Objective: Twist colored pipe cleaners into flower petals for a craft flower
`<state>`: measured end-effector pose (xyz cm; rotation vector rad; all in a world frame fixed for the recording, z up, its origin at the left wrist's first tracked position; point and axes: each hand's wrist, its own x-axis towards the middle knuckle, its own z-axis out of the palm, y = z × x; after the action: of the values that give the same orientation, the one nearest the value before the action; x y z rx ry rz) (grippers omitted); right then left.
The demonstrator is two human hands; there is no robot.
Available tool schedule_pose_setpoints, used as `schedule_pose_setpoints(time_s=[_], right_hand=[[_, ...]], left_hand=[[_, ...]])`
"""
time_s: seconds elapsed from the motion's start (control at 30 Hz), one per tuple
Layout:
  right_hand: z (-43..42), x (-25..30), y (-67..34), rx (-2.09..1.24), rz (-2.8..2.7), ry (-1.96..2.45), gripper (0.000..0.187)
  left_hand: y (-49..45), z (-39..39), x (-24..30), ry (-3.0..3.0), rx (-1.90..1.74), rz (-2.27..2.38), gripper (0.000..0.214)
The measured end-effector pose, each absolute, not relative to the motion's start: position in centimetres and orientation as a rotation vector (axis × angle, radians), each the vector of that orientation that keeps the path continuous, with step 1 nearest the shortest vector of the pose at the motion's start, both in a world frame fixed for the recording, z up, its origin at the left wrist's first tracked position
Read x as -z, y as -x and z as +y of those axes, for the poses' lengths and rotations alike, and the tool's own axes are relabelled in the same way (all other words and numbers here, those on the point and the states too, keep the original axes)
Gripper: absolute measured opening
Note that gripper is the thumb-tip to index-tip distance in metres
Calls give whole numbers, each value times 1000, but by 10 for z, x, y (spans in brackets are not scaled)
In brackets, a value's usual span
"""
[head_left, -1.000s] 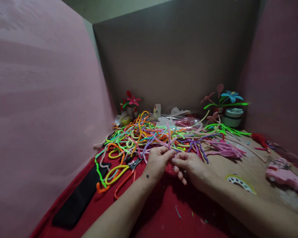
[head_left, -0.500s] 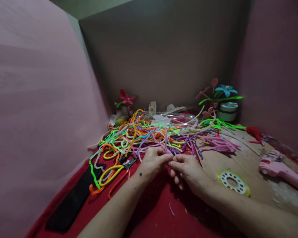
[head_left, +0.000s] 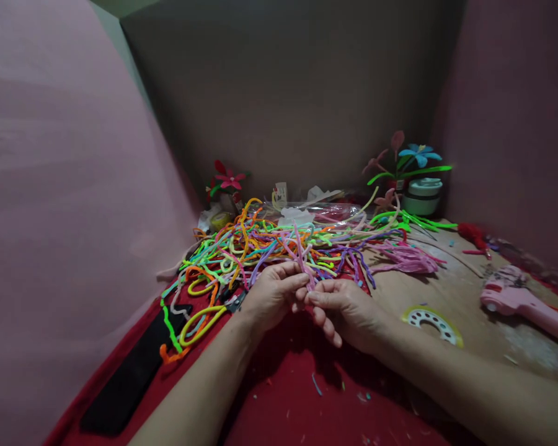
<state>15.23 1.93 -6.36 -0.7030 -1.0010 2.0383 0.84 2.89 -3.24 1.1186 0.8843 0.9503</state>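
Note:
My left hand (head_left: pixel 272 296) and my right hand (head_left: pixel 341 310) meet over a red cloth (head_left: pixel 302 396), fingertips pinched together on a pink pipe cleaner (head_left: pixel 301 255) that sticks up between them. Behind the hands lies a big tangle of coloured pipe cleaners (head_left: pixel 270 244) in green, orange, yellow, purple and pink. A bundle of pink pipe cleaners (head_left: pixel 407 260) lies to the right of the tangle.
Pliers with orange handles (head_left: pixel 232 303) lie left of my left hand. A long black object (head_left: pixel 130 378) rests at the cloth's left edge. A pink glue gun (head_left: pixel 521 300), a yellow tape roll (head_left: pixel 430 319), pipe-cleaner flowers (head_left: pixel 416 158) (head_left: pixel 227 179) and a round pot (head_left: pixel 423 195) stand nearby. Pink partition walls enclose the table.
The view has shifted, so everything sits a little lower left. Both hands stay pinched on the pink pipe cleaner, working it between the fingertips.

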Motion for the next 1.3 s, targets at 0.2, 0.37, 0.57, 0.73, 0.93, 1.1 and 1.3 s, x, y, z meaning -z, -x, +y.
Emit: schedule_pose_setpoints(time_s=[0.2, 0.37, 0.57, 0.73, 0.93, 1.1, 1.3], right_hand=[[10, 64, -146, -1933, -1071, 869, 26], [6, 61, -144, -1909, -1114, 949, 23], [6, 57, -145, -1853, -1167, 965, 22], [10, 61, -147, -1875, -1104, 868, 25], [11, 63, -148, -1956, -1067, 790, 25], [8, 58, -147, -1992, -1132, 838, 27], [9, 58, -147, -1979, -1209, 921, 23]], left_hand=[[-16, 29, 35, -1184, -1269, 1141, 19], [-10, 34, 27, -1041, -1410, 966, 21], [-3, 32, 25, -1020, -1142, 907, 23], [1, 31, 27, -1021, -925, 849, 17], [-3, 29, 27, -1042, -895, 946, 21], [0, 28, 23, -1056, -844, 991, 26], [1, 27, 18, -1355, -882, 1249, 24]])
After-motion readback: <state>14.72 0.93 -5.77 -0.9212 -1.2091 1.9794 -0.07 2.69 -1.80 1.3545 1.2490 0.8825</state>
